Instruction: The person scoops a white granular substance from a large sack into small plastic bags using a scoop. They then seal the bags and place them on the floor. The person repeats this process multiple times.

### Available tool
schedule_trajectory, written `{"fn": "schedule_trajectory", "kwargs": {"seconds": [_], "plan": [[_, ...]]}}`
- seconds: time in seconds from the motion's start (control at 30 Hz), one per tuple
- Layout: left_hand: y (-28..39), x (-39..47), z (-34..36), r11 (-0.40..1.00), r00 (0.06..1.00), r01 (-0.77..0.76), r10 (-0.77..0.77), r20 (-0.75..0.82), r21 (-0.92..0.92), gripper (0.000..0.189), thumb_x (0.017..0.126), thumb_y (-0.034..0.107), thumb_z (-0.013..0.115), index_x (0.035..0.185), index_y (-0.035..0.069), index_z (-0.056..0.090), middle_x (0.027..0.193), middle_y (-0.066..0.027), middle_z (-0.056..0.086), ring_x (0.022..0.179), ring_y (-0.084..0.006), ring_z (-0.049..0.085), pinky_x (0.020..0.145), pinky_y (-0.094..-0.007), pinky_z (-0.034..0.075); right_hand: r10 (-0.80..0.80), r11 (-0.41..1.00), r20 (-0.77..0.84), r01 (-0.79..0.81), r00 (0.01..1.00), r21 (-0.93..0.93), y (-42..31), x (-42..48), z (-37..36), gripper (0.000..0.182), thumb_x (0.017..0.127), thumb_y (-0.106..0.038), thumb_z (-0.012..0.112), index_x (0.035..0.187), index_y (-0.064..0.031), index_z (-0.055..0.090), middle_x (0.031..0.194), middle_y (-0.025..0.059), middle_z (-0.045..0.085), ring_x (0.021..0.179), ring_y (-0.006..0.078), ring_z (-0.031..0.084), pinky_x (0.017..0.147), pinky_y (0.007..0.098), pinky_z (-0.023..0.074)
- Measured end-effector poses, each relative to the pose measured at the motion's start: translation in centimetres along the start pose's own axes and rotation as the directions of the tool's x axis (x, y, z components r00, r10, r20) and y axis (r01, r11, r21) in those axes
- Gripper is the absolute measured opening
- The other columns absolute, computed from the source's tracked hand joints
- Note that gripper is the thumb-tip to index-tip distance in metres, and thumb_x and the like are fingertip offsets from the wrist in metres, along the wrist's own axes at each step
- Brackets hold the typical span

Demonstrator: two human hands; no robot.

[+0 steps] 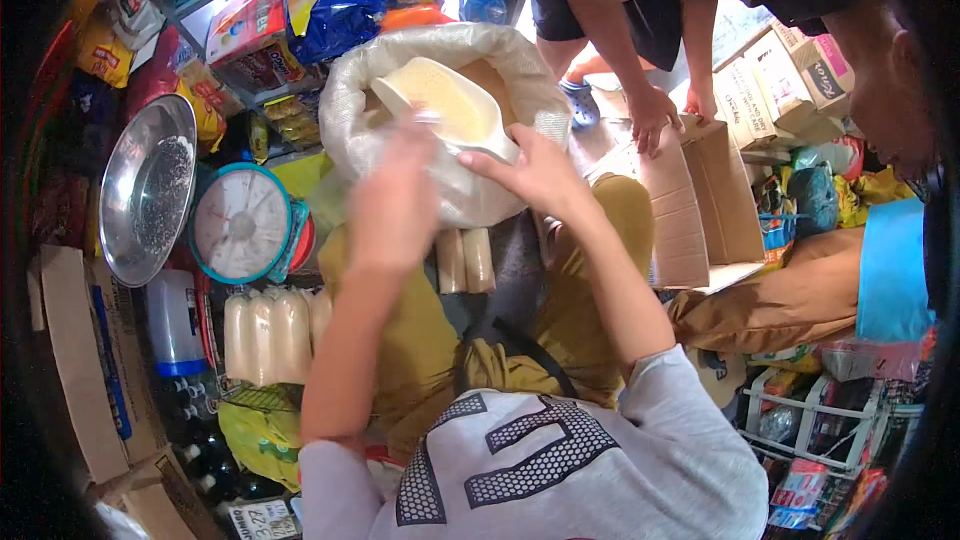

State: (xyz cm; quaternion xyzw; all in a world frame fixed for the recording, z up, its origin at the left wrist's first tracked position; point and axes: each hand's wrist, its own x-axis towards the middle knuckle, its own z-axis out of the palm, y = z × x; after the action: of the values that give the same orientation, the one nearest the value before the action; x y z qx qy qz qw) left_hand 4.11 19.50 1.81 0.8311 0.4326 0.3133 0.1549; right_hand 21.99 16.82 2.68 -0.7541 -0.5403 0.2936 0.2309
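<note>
My right hand (546, 176) grips the handle of a white plastic scoop (489, 139) heaped with pale yellow powder or fine grains (450, 99). The scoop is over the mouth of a white woven sack (346, 94), whose rim is rolled outward and which holds tan-coloured contents. My left hand (397, 199), blurred by motion, is at the scoop's near side; whether its fingers hold anything is unclear. Between my legs, two filled clear plastic tubes (465, 261) lie below the sack. More filled tubes (262, 337) stand together at my left.
To the left are a teal-rimmed dial scale (241, 223) and a steel pan (148, 191) with white residue. A plastic container (174, 315) stands nearby. At right, another person's hands (656, 120) touch an open cardboard box (675, 202). Packed shelves (259, 82) stand behind the sack.
</note>
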Motion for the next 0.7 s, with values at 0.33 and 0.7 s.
{"fn": "schedule_trajectory", "kwargs": {"seconds": [0.33, 0.7], "plan": [[-2.6, 4.3, -1.8, 0.873, 0.951, 0.298, -0.238, 0.197, -0.385, 0.045, 0.069, -0.002, 0.053, 0.114, 0.004, 0.058, 0.101, -0.0131, 0.064, 0.057, -0.0082, 0.059, 0.053, -0.0255, 0.046, -0.27, 0.954, -0.124, 0.283, 0.955, 0.099, 2.4, -0.7, -7.2, 0.05, 0.072, -0.036, 0.072, 0.1, 0.0046, 0.061, 0.092, 0.0131, 0.065, 0.082, 0.0164, 0.06, 0.073, 0.0304, 0.047], [-6.5, 12.2, 0.4, 0.779, 0.843, 0.387, -0.082, 0.531, -0.493, 0.052, 0.074, -0.001, 0.053, 0.125, 0.002, 0.047, 0.082, 0.0023, 0.058, 0.057, -0.0022, 0.05, 0.052, -0.0163, 0.044, -0.581, 0.706, -0.069, 0.46, 0.811, -0.539, -2.7, -1.5, -14.2, 0.031, 0.068, -0.016, 0.067, 0.097, -0.0065, 0.063, 0.087, 0.0171, 0.063, 0.084, 0.0337, 0.06, 0.073, 0.0397, 0.0468]]}}
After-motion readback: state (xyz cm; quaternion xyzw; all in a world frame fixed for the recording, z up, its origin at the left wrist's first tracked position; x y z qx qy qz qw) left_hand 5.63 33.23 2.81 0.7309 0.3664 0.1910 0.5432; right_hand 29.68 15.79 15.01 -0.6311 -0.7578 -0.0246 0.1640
